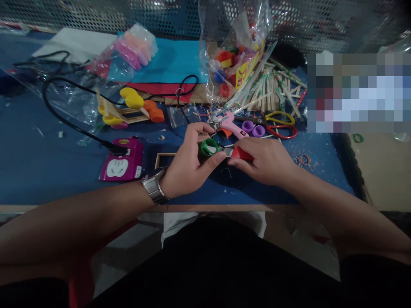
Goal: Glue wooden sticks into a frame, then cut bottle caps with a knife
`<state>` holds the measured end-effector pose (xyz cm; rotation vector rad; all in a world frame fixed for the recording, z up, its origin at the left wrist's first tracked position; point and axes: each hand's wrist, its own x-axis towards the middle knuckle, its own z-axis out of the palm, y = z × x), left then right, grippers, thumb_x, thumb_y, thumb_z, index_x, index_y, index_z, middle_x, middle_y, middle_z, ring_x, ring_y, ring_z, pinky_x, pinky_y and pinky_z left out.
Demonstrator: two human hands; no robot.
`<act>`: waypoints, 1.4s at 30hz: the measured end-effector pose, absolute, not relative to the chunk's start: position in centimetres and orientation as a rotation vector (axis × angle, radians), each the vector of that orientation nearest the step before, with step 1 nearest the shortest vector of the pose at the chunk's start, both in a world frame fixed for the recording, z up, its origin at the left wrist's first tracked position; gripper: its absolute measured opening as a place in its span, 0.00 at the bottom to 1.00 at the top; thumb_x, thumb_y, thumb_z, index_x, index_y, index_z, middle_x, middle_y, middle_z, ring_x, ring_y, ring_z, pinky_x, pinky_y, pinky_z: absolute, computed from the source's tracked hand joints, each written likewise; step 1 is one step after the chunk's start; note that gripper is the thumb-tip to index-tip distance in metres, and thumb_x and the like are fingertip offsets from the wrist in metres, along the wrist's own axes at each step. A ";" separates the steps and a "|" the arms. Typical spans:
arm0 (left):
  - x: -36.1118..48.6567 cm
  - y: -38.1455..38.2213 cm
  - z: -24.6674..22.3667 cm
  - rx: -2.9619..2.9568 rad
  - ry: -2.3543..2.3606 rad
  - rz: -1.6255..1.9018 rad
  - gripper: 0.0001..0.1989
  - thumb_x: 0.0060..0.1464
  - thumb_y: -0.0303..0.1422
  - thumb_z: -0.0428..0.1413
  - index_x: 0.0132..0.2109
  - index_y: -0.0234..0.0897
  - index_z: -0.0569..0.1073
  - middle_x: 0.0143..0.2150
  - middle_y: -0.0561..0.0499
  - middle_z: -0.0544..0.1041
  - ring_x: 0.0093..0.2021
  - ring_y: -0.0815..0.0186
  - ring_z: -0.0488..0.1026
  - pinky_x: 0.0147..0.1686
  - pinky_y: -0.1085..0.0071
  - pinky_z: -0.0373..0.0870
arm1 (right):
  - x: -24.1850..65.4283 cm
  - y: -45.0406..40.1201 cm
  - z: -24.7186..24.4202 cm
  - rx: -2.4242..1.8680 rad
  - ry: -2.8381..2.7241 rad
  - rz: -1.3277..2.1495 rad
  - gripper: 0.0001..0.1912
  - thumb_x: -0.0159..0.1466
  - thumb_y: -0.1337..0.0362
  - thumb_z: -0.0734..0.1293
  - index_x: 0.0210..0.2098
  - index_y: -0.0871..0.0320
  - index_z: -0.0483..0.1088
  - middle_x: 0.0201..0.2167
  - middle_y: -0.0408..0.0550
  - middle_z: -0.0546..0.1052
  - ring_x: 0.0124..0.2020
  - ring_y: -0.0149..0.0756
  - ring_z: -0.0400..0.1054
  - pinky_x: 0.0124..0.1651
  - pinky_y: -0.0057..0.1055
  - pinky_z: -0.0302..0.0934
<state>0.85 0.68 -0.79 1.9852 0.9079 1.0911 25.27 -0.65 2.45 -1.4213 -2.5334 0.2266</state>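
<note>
My left hand (184, 167), with a metal watch at its wrist, grips a round green plastic cap (204, 147) between thumb and fingers. In my right hand (269, 160) is a red-handled cutter knife (241, 154). Its silver blade points left and reaches the cap's right side near my left thumb; whether the edge is in the plastic I cannot tell. Just beyond both hands lie a pink glue gun (231, 124) and a pair of purple caps (253, 128). A thin wooden stick frame (157, 160) is partly hidden behind my left hand.
A purple power socket (121, 160) with a black cable stands at left, near a stick model with yellow and orange caps (131, 107). Scissors (282, 125), a bag of caps (233, 64), and a pile of sticks (266, 90) lie farther back. Plastic shavings surround an orange ring (304, 159).
</note>
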 end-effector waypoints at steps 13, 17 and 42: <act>0.8 0.4 -0.5 2.096 0.963 1.014 0.19 0.73 0.47 0.54 0.60 0.39 0.67 0.49 0.44 0.76 0.43 0.61 0.75 0.44 0.60 0.73 | 25.2 -0.7 2.2 -1.448 -2.537 0.208 0.36 0.76 0.34 0.54 0.45 0.58 0.77 0.40 0.56 0.84 0.38 0.47 0.75 0.36 0.37 0.50; 0.9 0.5 -1.0 2.120 1.018 1.028 0.24 0.69 0.51 0.59 0.58 0.38 0.65 0.45 0.46 0.74 0.40 0.60 0.73 0.38 0.62 0.70 | 25.2 -0.7 2.3 -1.433 -2.542 0.196 0.37 0.77 0.34 0.53 0.46 0.58 0.77 0.42 0.57 0.84 0.39 0.47 0.76 0.36 0.37 0.49; 0.5 0.8 -0.4 1.983 0.928 0.981 0.10 0.74 0.42 0.54 0.53 0.42 0.66 0.40 0.50 0.70 0.32 0.65 0.66 0.33 0.63 0.69 | 25.7 -0.2 2.3 -1.506 -2.509 0.188 0.39 0.75 0.31 0.52 0.46 0.58 0.78 0.41 0.56 0.84 0.38 0.47 0.75 0.35 0.37 0.50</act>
